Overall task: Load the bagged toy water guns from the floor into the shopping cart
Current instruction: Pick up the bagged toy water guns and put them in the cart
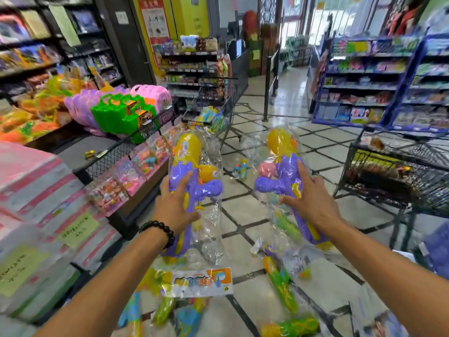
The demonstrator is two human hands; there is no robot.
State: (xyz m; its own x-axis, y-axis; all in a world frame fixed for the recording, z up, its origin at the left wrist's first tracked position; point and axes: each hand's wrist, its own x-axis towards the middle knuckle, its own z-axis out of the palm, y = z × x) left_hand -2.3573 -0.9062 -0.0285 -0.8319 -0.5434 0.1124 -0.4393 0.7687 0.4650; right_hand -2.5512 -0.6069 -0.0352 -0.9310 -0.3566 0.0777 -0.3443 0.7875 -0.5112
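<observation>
Our left hand [173, 206] and right hand [309, 199] each grip a bagged water gun [192, 171] up in the air — the cart [218, 110] is far ahead, and slippery plastic could slide out.

tiled floor [274, 139] | bagged water guns [281, 285] lying near | small toy [240, 168] farther off

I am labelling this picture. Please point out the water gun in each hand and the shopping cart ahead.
Left-hand water gun [181, 172], head view: purple body above the fingers.
Right-hand water gun [288, 170], head view: purple body.
Shopping cart [224, 110], head view: wire side of the basket.
</observation>
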